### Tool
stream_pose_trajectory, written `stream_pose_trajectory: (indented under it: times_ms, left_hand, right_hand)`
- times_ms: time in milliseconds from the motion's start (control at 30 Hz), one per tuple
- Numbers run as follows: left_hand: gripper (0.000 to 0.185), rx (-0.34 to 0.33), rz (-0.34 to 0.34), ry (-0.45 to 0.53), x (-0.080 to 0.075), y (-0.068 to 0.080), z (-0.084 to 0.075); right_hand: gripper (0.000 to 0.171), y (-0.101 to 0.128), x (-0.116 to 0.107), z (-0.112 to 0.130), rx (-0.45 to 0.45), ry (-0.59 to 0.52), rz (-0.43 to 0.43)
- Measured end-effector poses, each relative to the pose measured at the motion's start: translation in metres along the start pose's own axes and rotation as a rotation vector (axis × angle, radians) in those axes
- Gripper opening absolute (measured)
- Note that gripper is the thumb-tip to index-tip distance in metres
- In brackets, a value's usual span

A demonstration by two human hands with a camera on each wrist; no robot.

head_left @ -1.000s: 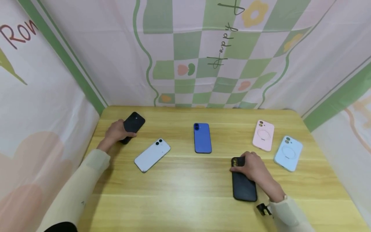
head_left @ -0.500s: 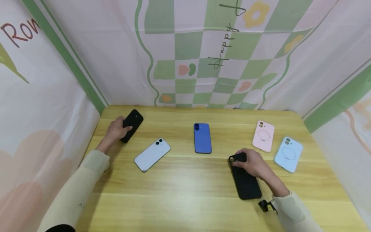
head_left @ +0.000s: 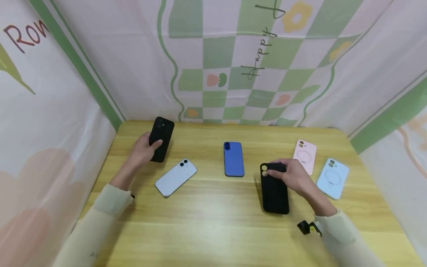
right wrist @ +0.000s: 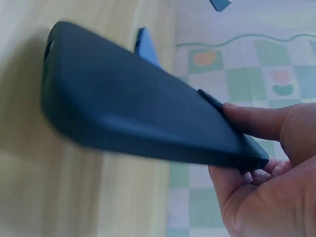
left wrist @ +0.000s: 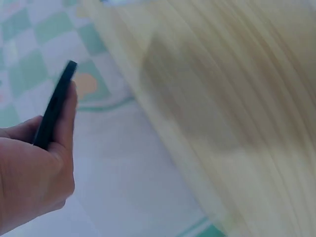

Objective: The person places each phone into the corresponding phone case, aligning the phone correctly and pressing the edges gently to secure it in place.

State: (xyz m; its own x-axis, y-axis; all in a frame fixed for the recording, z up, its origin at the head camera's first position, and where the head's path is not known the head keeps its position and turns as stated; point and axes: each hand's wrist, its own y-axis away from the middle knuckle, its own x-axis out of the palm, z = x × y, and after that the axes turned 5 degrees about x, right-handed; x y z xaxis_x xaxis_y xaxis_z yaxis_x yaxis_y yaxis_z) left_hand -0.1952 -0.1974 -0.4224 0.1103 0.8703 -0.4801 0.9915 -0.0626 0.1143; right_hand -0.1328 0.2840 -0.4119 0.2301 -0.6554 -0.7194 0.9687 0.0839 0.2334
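Note:
My left hand [head_left: 143, 150] grips a black phone [head_left: 162, 133] by its side edge, thumb across its back, raised off the table at the back left. Seen edge-on in the left wrist view, the phone [left wrist: 55, 103] is pinched between thumb and fingers. On the right, my right hand [head_left: 295, 176] holds a black phone case [head_left: 275, 194] near its camera cutout, thumb on the back and fingers behind. The case [right wrist: 128, 94] is tilted and lifted in the right wrist view; its inner side is hidden. A white phone [head_left: 176, 178] lies near my left hand.
A blue phone [head_left: 234, 159] lies at the middle of the wooden table [head_left: 207, 226]. A pink case [head_left: 305, 154], partly behind my right hand, and a light blue case [head_left: 333, 178] lie at the right. A patterned cloth [head_left: 140, 66] hangs along the table's back and sides.
Both hands have lifted what they hold. The black phone has risen and shifted right, turning more upright. The black case has moved up and away from the near edge.

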Motion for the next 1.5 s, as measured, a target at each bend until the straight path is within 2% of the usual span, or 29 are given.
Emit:
stream_pose_trajectory:
  times_ms: [67, 200, 300, 400, 500, 733, 800, 1033, 1167, 1300, 1500]
  left_hand:
    - [0.045, -0.009, 0.034, 0.076, 0.008, 0.006, -0.007]
    - [0.045, -0.033, 0.121, 0.321, 0.03, 0.02, -0.018]
    - [0.044, -0.043, 0.171, 0.498, 0.05, 0.032, -0.025]
    - [0.044, -0.045, 0.222, 0.636, 0.07, 0.044, -0.03]
    - [0.045, -0.059, 0.273, 0.729, 0.088, 0.053, -0.032]
    - [0.045, -0.079, 0.317, 0.791, 0.116, 0.065, -0.031]
    - [0.045, -0.082, 0.316, 0.816, 0.121, 0.067, -0.032]
    - [0.048, -0.101, 0.324, 0.918, 0.132, 0.074, -0.04]
    - [0.049, -0.118, 0.349, 0.963, 0.139, 0.078, -0.045]
    - [0.051, -0.115, 0.372, 0.998, 0.143, 0.081, -0.048]
    - [0.053, -0.126, 0.362, 1.036, 0.144, 0.083, -0.05]
  right_hand:
    - [0.031, -0.001, -0.002, 0.006, 0.003, -0.036, 0.018]
    - [0.034, -0.005, -0.006, 0.02, 0.013, -0.127, 0.069]
    - [0.037, -0.009, -0.009, 0.033, 0.008, -0.153, 0.081]
    - [0.039, -0.013, -0.009, 0.047, 0.001, -0.157, 0.074]
    - [0.04, -0.015, -0.008, 0.06, -0.006, -0.179, 0.071]
    - [0.032, -0.018, 0.0, 0.085, -0.033, -0.219, 0.082]
    - [0.03, -0.02, 0.003, 0.091, -0.049, -0.273, 0.092]
    - [0.02, -0.029, 0.018, 0.111, -0.069, -0.565, 0.165]
    - [0.016, -0.036, 0.026, 0.12, -0.085, -0.678, 0.203]
    - [0.014, -0.04, 0.033, 0.126, -0.08, -0.738, 0.232]
    - [0.017, -0.044, 0.043, 0.134, -0.059, -0.779, 0.265]
